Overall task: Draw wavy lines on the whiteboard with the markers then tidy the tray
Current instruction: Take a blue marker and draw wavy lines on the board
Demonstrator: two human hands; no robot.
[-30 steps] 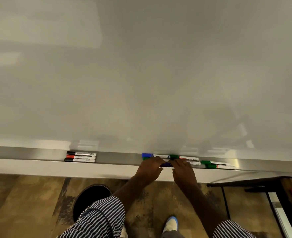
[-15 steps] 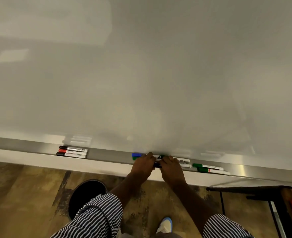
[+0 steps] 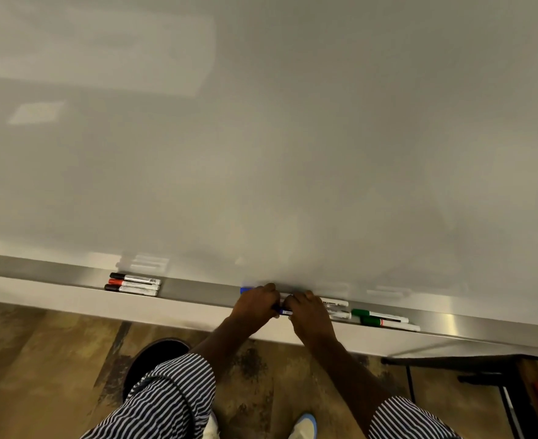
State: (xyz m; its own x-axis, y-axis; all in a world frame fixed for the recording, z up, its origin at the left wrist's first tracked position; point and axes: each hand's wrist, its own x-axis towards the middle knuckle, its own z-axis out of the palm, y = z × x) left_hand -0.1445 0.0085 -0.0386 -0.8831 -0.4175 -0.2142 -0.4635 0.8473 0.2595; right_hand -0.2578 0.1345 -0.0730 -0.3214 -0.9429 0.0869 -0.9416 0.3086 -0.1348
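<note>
Left hand [image 3: 256,304], right hand [image 3: 308,312]: both closed over markers [image 3: 335,307] in tray [image 3: 198,288]. Advice: square ends, lay parallel.

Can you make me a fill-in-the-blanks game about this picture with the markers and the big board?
1. The whiteboard has ____ lines drawn on it.
2. In the group of three markers on the left of the tray, the middle one has a ____ cap.
3. The two markers lying to the right of the hands have ____ caps.
4. The left hand and the right hand are together over the markers in the ____.

Missing words: no; red; green; tray
</note>
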